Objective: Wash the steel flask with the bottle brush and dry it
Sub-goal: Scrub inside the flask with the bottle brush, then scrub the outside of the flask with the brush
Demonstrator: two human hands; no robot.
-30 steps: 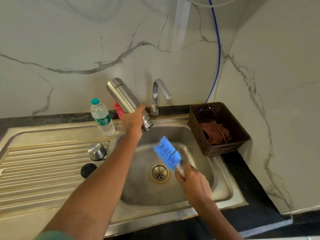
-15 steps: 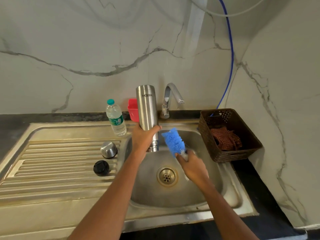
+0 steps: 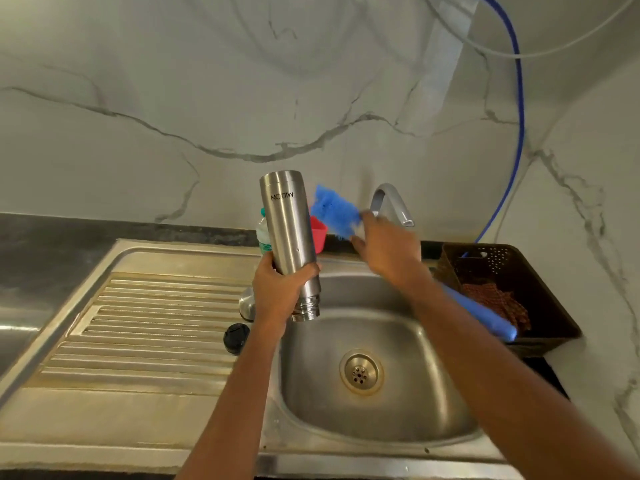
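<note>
My left hand [image 3: 278, 292] grips the steel flask [image 3: 289, 230] near its neck, holding it upside down with the open mouth over the sink basin [image 3: 398, 403]. My right hand [image 3: 388, 251] holds the bottle brush, its blue bristle head [image 3: 334, 211] raised beside the flask, just in front of the red holder [image 3: 318, 233]. The brush's blue handle [image 3: 481, 315] sticks out behind my right forearm. The flask's steel cup [image 3: 246, 303] and black cap [image 3: 236, 337] lie on the drainboard, the cup half hidden by my left wrist.
A tap [image 3: 391, 202] rises behind the basin. A plastic water bottle [image 3: 263, 233] stands behind the flask. A brown basket [image 3: 512, 289] holding a checked cloth [image 3: 495, 303] sits right of the sink. The ribbed drainboard [image 3: 138, 334] lies to the left.
My right hand has lifted the brush from over the basin up toward the red holder by the tap. The flask stays upside down in my left hand, about where it was.
</note>
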